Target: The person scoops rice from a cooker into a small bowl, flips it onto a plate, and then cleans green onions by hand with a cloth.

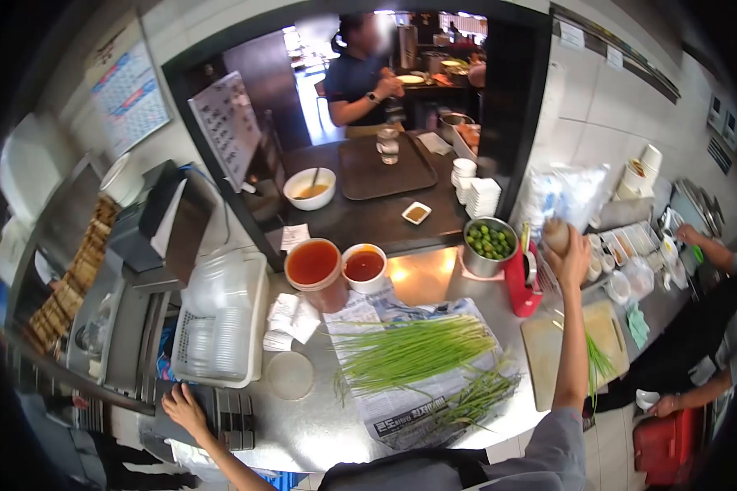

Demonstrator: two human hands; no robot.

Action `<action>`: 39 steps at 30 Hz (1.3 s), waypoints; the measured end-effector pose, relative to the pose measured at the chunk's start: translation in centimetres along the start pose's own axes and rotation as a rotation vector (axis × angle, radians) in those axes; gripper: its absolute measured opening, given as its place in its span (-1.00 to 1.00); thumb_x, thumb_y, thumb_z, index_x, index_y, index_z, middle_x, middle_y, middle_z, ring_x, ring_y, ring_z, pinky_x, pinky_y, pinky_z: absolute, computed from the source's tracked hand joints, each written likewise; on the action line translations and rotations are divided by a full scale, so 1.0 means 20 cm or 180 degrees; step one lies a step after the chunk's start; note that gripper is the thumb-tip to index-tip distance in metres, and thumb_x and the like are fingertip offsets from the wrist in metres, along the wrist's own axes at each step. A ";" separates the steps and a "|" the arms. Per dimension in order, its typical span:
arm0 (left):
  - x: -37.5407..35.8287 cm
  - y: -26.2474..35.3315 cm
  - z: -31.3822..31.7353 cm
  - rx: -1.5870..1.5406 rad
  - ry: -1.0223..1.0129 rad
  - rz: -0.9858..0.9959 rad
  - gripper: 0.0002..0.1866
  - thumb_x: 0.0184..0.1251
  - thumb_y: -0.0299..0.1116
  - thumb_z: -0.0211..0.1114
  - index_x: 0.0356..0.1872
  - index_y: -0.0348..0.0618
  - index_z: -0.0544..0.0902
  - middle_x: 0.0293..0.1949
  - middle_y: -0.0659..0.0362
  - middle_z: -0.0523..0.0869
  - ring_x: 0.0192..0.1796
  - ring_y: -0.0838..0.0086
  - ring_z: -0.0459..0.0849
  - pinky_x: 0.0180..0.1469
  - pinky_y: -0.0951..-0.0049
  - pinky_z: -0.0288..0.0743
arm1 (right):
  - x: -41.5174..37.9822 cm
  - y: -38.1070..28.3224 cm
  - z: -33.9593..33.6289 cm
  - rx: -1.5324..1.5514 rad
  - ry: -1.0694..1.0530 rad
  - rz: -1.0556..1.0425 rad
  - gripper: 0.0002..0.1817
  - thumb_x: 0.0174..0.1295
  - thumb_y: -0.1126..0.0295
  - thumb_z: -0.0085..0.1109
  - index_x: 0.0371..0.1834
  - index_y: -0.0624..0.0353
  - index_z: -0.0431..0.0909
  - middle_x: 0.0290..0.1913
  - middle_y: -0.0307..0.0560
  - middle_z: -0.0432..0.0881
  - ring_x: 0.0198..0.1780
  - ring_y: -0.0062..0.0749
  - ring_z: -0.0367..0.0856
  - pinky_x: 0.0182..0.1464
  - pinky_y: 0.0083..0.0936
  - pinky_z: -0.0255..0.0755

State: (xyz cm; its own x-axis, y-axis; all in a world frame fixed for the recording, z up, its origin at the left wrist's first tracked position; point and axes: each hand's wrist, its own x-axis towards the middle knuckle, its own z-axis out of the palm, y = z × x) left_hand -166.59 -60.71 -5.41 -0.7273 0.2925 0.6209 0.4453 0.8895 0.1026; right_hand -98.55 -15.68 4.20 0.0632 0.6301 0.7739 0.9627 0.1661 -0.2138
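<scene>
My left hand rests with fingers apart on a dark, block-like thing at the counter's left front. Reaching forward on the right, my right hand is closed around a brownish, rounded, bottle-like thing, whose exact kind is blurred. It is beside a red holder and a metal pot of small green citrus fruits. Between my arms, long green chives or scallions lie on newspaper. Below my right hand, a cutting board carries some green stems.
Tubs of red sauce stand behind the newspaper. A white basket holds plastic containers. Beyond, the pass holds a tray and a white bowl; a person stands behind it. Other people are at the right and lower left.
</scene>
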 end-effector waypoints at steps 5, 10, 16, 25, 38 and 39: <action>0.00 0.02 -0.01 -0.0113 -0.0100 -0.0088 -0.60 0.34 0.00 -0.02 -0.02 -0.04 0.51 0.09 -0.06 0.39 0.19 0.06 0.29 0.11 0.08 0.25 | -0.21 0.27 0.22 0.0997 0.0343 0.0441 -0.19 -0.26 0.24 0.45 0.16 0.13 0.30 0.04 0.18 0.37 0.10 0.08 0.30 0.15 -0.18 0.19; 0.02 0.00 0.00 -0.0084 -0.0268 -0.0046 -0.58 0.33 0.07 -0.05 -0.01 0.05 0.53 0.05 0.00 0.42 0.14 0.09 0.33 0.07 0.08 0.29 | -0.39 0.54 0.46 0.0297 0.0571 0.1314 -0.15 -0.27 0.01 0.45 0.04 0.35 0.34 -0.04 0.25 0.46 0.06 0.09 0.38 0.09 -0.19 0.27; 0.06 -0.09 0.08 0.0188 -0.0199 0.0398 -0.59 0.30 0.09 -0.02 -0.03 0.10 0.57 -0.04 -0.01 0.51 0.01 0.08 0.45 -0.03 0.10 0.36 | -0.44 0.61 0.34 0.1027 -0.0061 0.1334 -0.36 -0.15 0.23 0.38 -0.01 0.30 0.35 -0.07 0.25 0.50 -0.03 0.06 0.48 0.02 -0.23 0.36; 0.10 -0.11 0.13 -0.0062 0.0397 0.0654 -0.52 0.30 0.15 -0.06 0.04 0.11 0.51 -0.02 0.02 0.50 0.03 0.12 0.46 0.00 0.15 0.37 | -0.55 0.85 -0.16 0.0691 -0.0599 0.1878 -0.44 -0.02 0.14 0.26 0.01 0.27 0.49 -0.03 0.23 0.53 0.03 -0.02 0.50 0.08 -0.30 0.34; -0.86 1.46 -0.70 -0.3153 -0.0121 0.2306 -0.42 0.19 -0.32 0.24 0.20 -0.30 0.26 0.19 -0.14 0.29 0.22 0.02 0.27 0.22 0.04 0.13 | -0.88 1.94 -0.28 -0.0245 -0.0389 0.2575 -0.70 0.05 0.40 0.06 -0.11 0.13 0.58 -0.09 0.19 0.57 -0.01 0.00 0.52 0.04 -0.31 0.39; -0.99 1.63 -0.79 -0.3030 -0.0268 0.2679 -0.41 0.15 -0.36 0.27 0.19 -0.27 0.27 0.18 -0.15 0.28 0.23 -0.01 0.26 0.22 -0.02 0.12 | -0.87 2.02 -0.29 -0.0492 -0.0499 0.2549 -0.69 0.02 0.40 0.10 -0.11 0.07 0.58 -0.07 0.12 0.55 -0.02 -0.01 0.52 0.02 -0.25 0.40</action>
State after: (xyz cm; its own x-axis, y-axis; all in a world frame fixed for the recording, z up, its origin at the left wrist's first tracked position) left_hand -129.36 -43.11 -2.13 -0.0541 0.6940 0.7180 0.9554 -0.1731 0.2393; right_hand -59.31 -24.47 -14.43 0.7183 0.6137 0.3277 0.6680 -0.4766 -0.5715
